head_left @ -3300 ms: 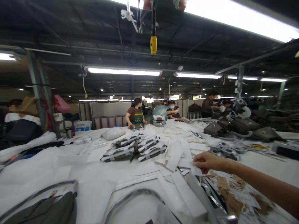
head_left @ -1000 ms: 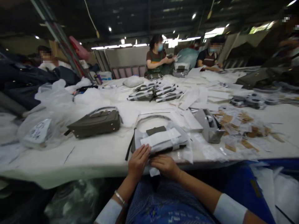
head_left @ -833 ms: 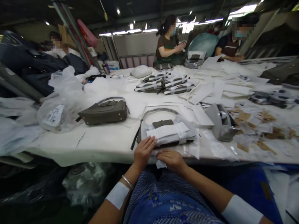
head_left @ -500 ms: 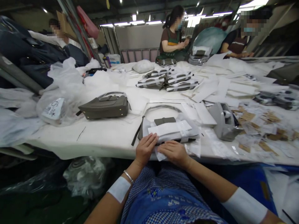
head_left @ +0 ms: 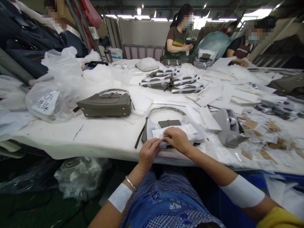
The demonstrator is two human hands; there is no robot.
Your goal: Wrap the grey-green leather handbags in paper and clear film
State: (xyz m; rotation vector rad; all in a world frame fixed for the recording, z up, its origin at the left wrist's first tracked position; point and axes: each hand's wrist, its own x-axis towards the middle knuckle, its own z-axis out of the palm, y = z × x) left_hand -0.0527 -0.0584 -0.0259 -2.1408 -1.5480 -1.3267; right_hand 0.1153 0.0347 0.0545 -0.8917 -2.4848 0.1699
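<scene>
A grey-brown handbag (head_left: 169, 123) lies at the table's front edge, its strap looped behind it, with white wrapping paper (head_left: 190, 129) over its body. My left hand (head_left: 149, 152) is at the paper's lower left edge, fingers pressed together on it. Close beside it, my right hand (head_left: 177, 139) has its thumb and fingers pinched on the white paper over the bag. The fingertips of both hands nearly meet. To the left stands a second grey-brown handbag (head_left: 105, 105), unwrapped.
Wrapped bag parts (head_left: 158, 81) lie mid-table. A grey tape dispenser (head_left: 229, 128) is right of the bag, before scattered brown tags (head_left: 251, 123). A clear plastic bag (head_left: 51, 104) with a written label sits left. Co-workers (head_left: 178, 41) are across the table.
My right hand has moved up from the front edge onto the paper and pinches it. The paper flap that hung at the table edge is now up by the bag. The view has shifted slightly.
</scene>
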